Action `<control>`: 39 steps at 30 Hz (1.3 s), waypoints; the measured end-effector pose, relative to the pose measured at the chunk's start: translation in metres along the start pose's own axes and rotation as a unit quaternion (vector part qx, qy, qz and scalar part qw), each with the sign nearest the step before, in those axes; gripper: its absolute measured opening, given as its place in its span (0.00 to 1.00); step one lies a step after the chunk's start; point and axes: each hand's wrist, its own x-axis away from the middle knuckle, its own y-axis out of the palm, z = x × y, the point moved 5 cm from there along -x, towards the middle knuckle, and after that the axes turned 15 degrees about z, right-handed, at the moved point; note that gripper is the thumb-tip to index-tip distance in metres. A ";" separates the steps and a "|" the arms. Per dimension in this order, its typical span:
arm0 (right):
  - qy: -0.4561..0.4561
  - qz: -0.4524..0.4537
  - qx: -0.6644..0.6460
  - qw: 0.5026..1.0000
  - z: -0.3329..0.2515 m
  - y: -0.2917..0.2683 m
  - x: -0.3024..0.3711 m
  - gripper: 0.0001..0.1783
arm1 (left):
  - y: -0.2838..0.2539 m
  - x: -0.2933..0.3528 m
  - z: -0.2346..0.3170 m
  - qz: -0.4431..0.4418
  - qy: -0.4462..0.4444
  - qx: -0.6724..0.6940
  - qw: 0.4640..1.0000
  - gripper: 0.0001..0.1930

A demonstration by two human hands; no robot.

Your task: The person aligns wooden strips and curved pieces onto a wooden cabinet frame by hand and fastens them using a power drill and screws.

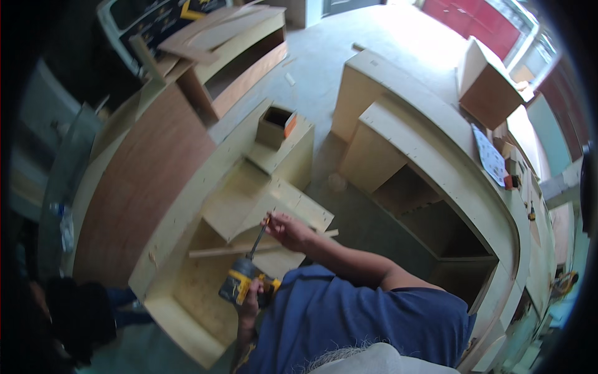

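My left hand [250,299] is wrapped round the grip of a yellow and black cordless drill [235,283]. A long dark bit [257,240] sticks out of it, pointing up and away from me. At the tip of that bit, the fingers of my right hand [288,230] are pinched together. Whether a screw is between them is too small to tell. Both hands are over a pale plywood cabinet frame [187,315] with open compartments. A thin wood strip [237,250] lies across it, just beyond the drill.
A square hollow wooden box [271,128] stands on the frame's far part. To the right curves a long plywood counter [436,165] with open shelves. Another person [71,318] is at the lower left. A printed sheet [489,156] and a power tool [565,283] lie on the right.
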 end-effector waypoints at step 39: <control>-0.295 0.290 0.582 0.700 -0.057 -0.078 -0.083 0.13 | 0.057 -0.309 0.002 0.193 0.113 0.063 0.973 0.24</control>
